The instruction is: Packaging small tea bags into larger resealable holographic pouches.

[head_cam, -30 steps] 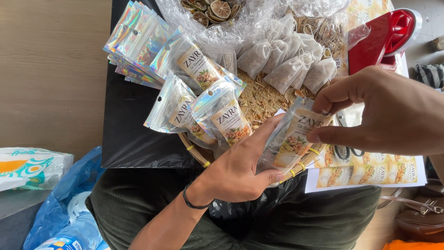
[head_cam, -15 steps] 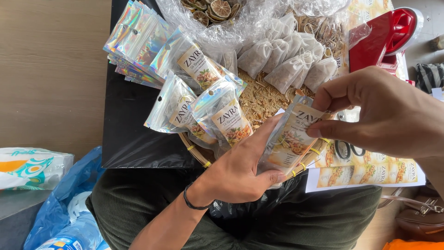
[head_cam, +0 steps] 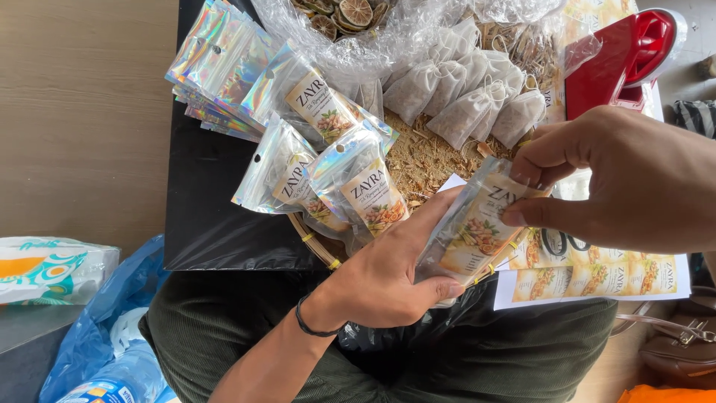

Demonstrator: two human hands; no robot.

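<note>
While my left hand (head_cam: 388,280) cradles the clear, gold-labelled zip pouch (head_cam: 477,227) at centre frame, steadying it, my right hand (head_cam: 619,179) pinches its top edge closed, above the black counter (head_cam: 216,224) with finished pouches (head_cam: 335,179).

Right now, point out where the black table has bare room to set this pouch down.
Free: the black table strip below the holographic pouch stack, left of the woven tray. Crowded: the tray, heaped with labelled pouches and mesh sachets; the label sheet under the right hand.
</note>
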